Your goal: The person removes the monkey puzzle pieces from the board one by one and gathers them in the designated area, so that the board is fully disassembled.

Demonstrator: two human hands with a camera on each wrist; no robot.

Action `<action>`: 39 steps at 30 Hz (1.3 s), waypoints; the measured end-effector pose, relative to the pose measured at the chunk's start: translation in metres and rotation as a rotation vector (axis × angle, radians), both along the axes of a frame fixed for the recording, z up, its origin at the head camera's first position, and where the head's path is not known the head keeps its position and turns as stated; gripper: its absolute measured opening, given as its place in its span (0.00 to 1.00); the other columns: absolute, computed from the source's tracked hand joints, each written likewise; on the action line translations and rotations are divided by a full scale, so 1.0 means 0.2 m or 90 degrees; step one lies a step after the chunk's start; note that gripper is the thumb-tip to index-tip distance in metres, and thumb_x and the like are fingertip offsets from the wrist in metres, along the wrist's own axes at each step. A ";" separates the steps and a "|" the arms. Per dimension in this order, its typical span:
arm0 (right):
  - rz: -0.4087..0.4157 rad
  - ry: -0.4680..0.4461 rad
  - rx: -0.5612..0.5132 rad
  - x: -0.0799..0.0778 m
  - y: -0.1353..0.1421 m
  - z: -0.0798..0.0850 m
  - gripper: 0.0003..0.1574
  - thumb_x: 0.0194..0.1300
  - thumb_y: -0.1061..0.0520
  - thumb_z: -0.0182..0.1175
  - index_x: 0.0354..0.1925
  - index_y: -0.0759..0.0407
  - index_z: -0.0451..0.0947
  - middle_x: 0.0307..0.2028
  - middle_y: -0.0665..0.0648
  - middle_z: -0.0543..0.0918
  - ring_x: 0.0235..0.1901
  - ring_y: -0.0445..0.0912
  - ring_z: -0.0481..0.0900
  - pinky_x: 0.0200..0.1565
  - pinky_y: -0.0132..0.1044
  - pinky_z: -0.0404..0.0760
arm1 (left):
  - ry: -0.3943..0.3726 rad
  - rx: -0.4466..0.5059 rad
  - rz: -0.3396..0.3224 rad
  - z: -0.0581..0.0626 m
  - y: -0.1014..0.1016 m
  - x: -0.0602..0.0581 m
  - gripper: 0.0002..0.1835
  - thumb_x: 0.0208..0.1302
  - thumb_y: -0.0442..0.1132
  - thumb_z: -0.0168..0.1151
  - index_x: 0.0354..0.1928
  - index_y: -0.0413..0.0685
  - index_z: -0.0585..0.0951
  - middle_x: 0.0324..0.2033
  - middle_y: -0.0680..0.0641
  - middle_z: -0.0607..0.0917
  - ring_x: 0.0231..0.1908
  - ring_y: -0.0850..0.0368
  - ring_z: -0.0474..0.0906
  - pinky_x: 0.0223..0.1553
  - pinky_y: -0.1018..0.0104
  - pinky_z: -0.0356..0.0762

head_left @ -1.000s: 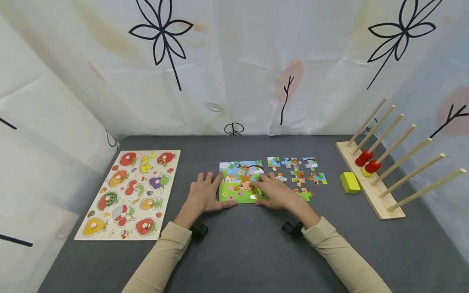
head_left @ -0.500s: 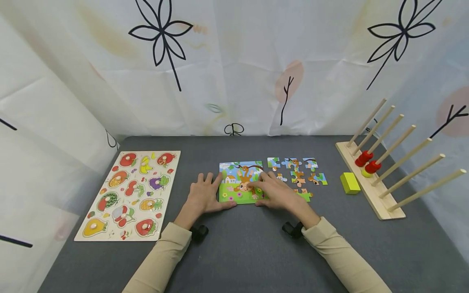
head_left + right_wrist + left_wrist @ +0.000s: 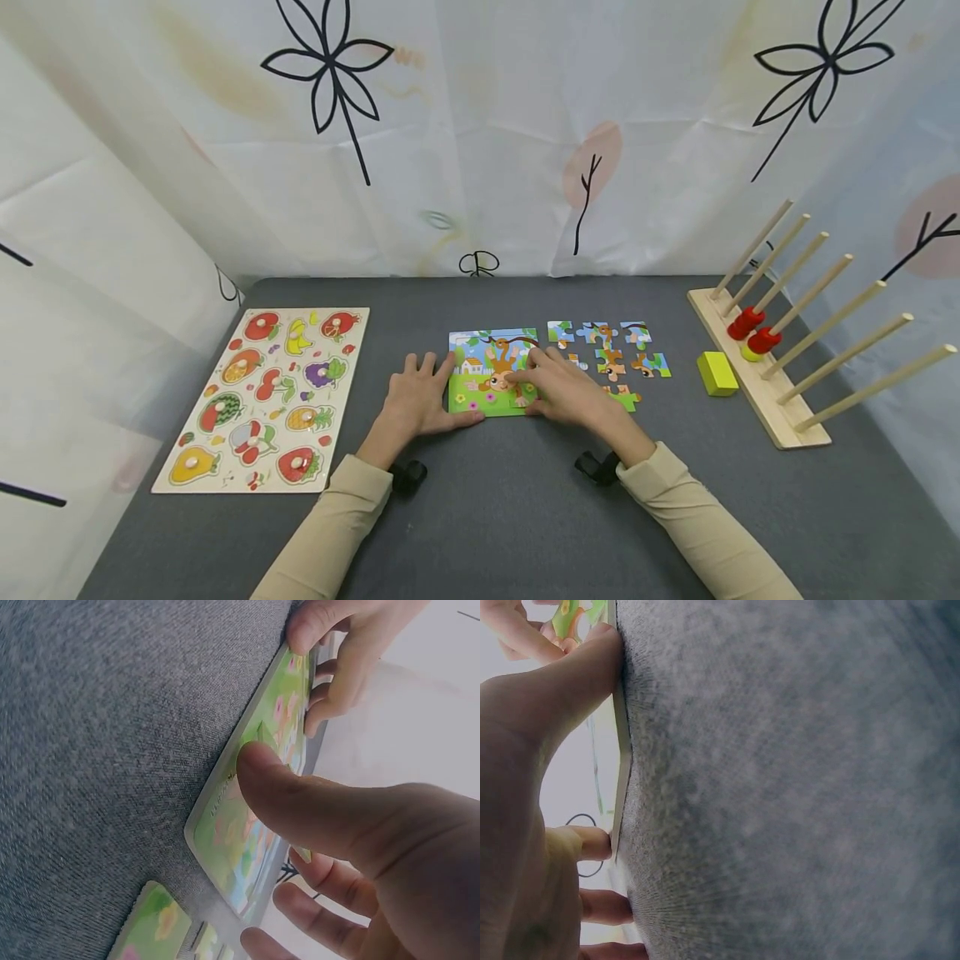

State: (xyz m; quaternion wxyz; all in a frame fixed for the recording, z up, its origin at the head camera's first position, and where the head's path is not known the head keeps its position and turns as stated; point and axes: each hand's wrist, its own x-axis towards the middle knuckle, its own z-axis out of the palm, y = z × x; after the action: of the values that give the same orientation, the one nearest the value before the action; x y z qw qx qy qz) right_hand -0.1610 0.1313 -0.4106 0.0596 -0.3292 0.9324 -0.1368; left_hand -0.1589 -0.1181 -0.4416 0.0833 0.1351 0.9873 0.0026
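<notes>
A monkey jigsaw board (image 3: 480, 392) lies flat on the dark table in the head view, with a house, a branch and green grass pictured on it. My left hand (image 3: 416, 400) rests at its left side, fingers spread, the thumb at the near edge and the index finger touching the left edge. Over the board's right part, my right hand (image 3: 566, 392) pinches a small green puzzle piece (image 3: 264, 735) between thumb and fingers, best seen in the right wrist view. Most of that piece is hidden by the thumb. Several loose jigsaw pieces (image 3: 611, 365) lie to the right of the board.
A fruit peg puzzle board (image 3: 266, 400) lies at the left. On the right stands a wooden peg rack (image 3: 780, 400) with tall pegs and a few red and yellow beads. A yellow block (image 3: 717, 374) sits beside it. A patterned white curtain (image 3: 480, 150) hangs behind the table.
My right hand shifts very slightly at the board's right part, its thumb a little further right. The left hand, the board and the loose pieces stay where they were.
</notes>
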 end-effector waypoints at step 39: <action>-0.083 -0.039 -0.052 0.06 0.49 0.05 0.31 0.61 0.55 0.73 0.62 0.53 0.81 0.43 0.57 0.79 0.39 0.48 0.71 0.39 0.41 0.70 | -0.013 -0.006 -0.001 0.00 0.00 -0.01 0.60 0.54 0.83 0.54 0.81 0.56 0.57 0.67 0.39 0.70 0.60 0.39 0.67 0.37 0.51 0.78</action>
State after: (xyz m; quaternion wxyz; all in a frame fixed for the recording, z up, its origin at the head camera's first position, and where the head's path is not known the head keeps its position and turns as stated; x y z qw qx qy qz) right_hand -0.1493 0.2303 -0.4016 0.0659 -0.2655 0.9433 -0.1882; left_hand -0.1612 -0.1178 -0.4414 0.0940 0.1351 0.9864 -0.0011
